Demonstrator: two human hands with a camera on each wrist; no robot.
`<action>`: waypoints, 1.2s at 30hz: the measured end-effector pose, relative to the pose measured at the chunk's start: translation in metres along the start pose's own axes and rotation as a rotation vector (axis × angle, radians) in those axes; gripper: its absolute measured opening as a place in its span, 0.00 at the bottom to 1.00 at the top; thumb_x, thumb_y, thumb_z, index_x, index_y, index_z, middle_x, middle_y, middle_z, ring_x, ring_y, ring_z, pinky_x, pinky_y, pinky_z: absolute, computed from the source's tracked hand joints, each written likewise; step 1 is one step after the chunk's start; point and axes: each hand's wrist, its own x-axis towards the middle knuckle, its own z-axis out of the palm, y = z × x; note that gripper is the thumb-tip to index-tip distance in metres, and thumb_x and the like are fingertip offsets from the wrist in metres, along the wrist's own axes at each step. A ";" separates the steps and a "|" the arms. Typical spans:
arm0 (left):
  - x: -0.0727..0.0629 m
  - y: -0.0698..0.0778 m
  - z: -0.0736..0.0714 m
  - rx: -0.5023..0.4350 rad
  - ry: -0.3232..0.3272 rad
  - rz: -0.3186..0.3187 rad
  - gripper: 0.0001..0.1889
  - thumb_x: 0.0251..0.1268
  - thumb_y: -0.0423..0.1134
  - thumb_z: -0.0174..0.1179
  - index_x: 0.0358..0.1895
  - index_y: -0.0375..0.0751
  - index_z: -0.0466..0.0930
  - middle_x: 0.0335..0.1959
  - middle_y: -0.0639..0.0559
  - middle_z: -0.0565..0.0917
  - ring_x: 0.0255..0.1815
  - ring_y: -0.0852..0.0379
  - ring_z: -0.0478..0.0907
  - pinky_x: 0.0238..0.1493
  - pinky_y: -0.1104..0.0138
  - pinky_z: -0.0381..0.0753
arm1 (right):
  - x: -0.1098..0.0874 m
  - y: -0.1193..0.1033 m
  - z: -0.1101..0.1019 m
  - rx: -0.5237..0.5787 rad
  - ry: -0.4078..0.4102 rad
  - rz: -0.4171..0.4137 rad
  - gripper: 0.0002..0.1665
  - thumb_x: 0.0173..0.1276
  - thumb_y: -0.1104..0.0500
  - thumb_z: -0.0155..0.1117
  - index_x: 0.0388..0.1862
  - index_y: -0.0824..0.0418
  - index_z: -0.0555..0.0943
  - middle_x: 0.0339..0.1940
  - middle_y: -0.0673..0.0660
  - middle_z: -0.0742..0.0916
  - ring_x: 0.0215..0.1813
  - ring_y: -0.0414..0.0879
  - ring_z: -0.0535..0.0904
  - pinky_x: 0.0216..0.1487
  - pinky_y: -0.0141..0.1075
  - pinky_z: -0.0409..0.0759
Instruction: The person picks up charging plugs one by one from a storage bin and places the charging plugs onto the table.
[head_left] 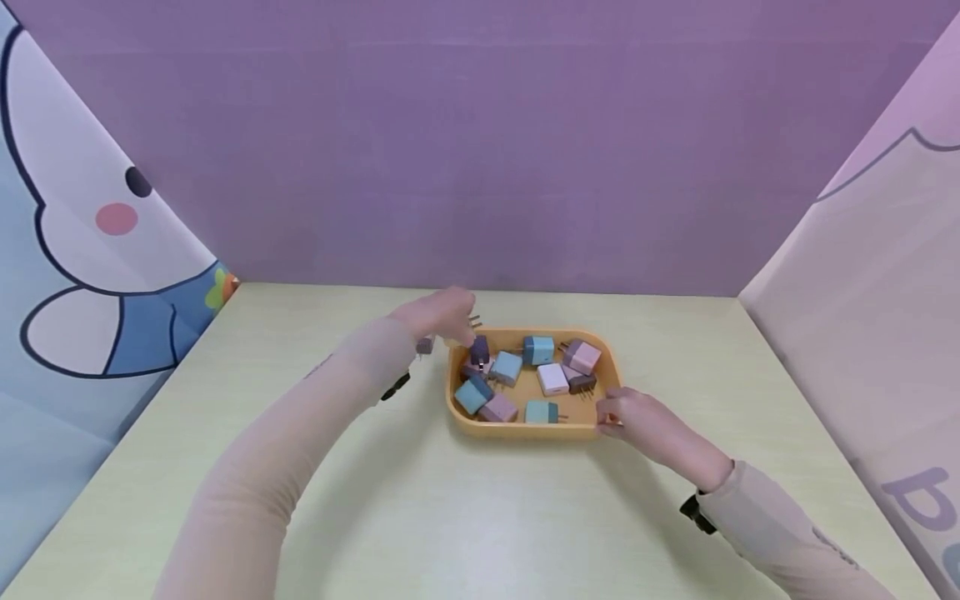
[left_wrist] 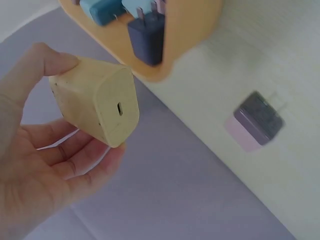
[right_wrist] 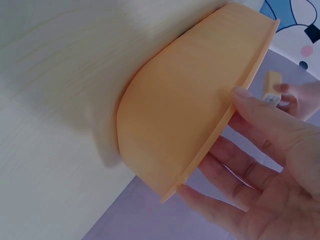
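My left hand (head_left: 441, 315) is raised over the back left corner of an orange tray (head_left: 525, 431). Between its thumb and fingers it grips a pale yellow plug charger (left_wrist: 95, 100), whose end with a small oval port faces the left wrist camera. In the head view the hand covers most of that charger and only its prongs stick out. My right hand (head_left: 641, 423) pinches the tray's rim at the front right corner, thumb on one side and fingers on the other. Inside the tray lie several two-tone chargers, among them a blue one (head_left: 507, 367) and a pink one (head_left: 582, 357).
A dark and pink charger (left_wrist: 257, 120) lies on the pale table (head_left: 480, 517) just left of the tray. Behind the table rises a purple backdrop (head_left: 480, 167), with printed cloth panels at both sides.
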 end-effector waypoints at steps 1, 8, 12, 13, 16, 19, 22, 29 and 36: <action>-0.001 -0.003 0.000 -0.010 0.009 -0.010 0.09 0.47 0.36 0.59 0.29 0.38 0.68 0.24 0.50 0.69 0.22 0.57 0.63 0.22 0.68 0.64 | 0.000 0.000 0.000 -0.001 -0.001 -0.002 0.04 0.51 0.63 0.67 0.23 0.58 0.78 0.22 0.47 0.74 0.24 0.37 0.66 0.25 0.29 0.69; -0.005 -0.028 -0.001 -0.106 0.034 -0.076 0.11 0.49 0.36 0.59 0.34 0.35 0.70 0.28 0.47 0.74 0.24 0.57 0.69 0.26 0.67 0.71 | -0.001 -0.001 -0.001 -0.007 -0.004 0.006 0.05 0.51 0.62 0.67 0.22 0.57 0.78 0.22 0.47 0.74 0.24 0.37 0.65 0.25 0.29 0.68; -0.005 -0.042 -0.001 -0.136 0.034 -0.106 0.10 0.49 0.35 0.58 0.34 0.34 0.70 0.28 0.47 0.77 0.24 0.56 0.72 0.28 0.65 0.73 | -0.001 -0.001 0.000 -0.006 -0.002 0.004 0.05 0.51 0.63 0.67 0.22 0.57 0.78 0.22 0.47 0.74 0.24 0.37 0.65 0.25 0.29 0.68; -0.005 -0.045 0.000 -0.136 0.037 -0.116 0.10 0.49 0.36 0.58 0.34 0.34 0.70 0.28 0.47 0.77 0.24 0.56 0.73 0.28 0.66 0.73 | -0.001 -0.001 0.000 -0.005 -0.003 0.003 0.05 0.51 0.63 0.67 0.22 0.57 0.78 0.22 0.47 0.74 0.24 0.37 0.66 0.25 0.29 0.69; -0.005 -0.055 0.001 -0.125 0.066 -0.140 0.11 0.48 0.36 0.58 0.33 0.33 0.71 0.29 0.46 0.77 0.26 0.55 0.73 0.29 0.66 0.73 | 0.000 -0.001 0.000 -0.005 0.000 -0.002 0.05 0.51 0.63 0.67 0.22 0.57 0.78 0.22 0.47 0.74 0.24 0.37 0.65 0.24 0.29 0.68; -0.004 -0.064 0.004 -0.142 0.095 -0.170 0.14 0.48 0.37 0.60 0.35 0.31 0.71 0.33 0.43 0.76 0.30 0.52 0.72 0.33 0.64 0.74 | 0.000 0.000 0.000 -0.014 0.013 -0.013 0.05 0.50 0.63 0.67 0.22 0.57 0.78 0.22 0.47 0.74 0.24 0.37 0.66 0.25 0.29 0.69; -0.005 -0.073 0.008 -0.173 0.108 -0.198 0.18 0.49 0.39 0.62 0.38 0.30 0.71 0.38 0.41 0.75 0.35 0.51 0.71 0.39 0.61 0.73 | 0.000 0.001 0.000 -0.022 0.025 -0.029 0.06 0.50 0.63 0.67 0.21 0.57 0.77 0.22 0.47 0.74 0.24 0.37 0.66 0.24 0.28 0.69; -0.005 -0.087 0.017 -0.225 0.137 -0.262 0.16 0.51 0.39 0.62 0.36 0.31 0.69 0.33 0.43 0.71 0.33 0.50 0.67 0.35 0.62 0.70 | -0.001 0.000 0.000 -0.019 0.034 -0.045 0.06 0.50 0.64 0.67 0.21 0.56 0.77 0.22 0.47 0.74 0.24 0.36 0.67 0.24 0.29 0.69; -0.007 -0.099 0.026 -0.262 0.158 -0.317 0.17 0.52 0.39 0.61 0.38 0.29 0.69 0.33 0.43 0.71 0.33 0.50 0.67 0.36 0.62 0.72 | -0.001 -0.001 0.001 -0.013 0.023 -0.035 0.06 0.50 0.63 0.67 0.21 0.56 0.78 0.22 0.47 0.74 0.24 0.36 0.67 0.25 0.28 0.69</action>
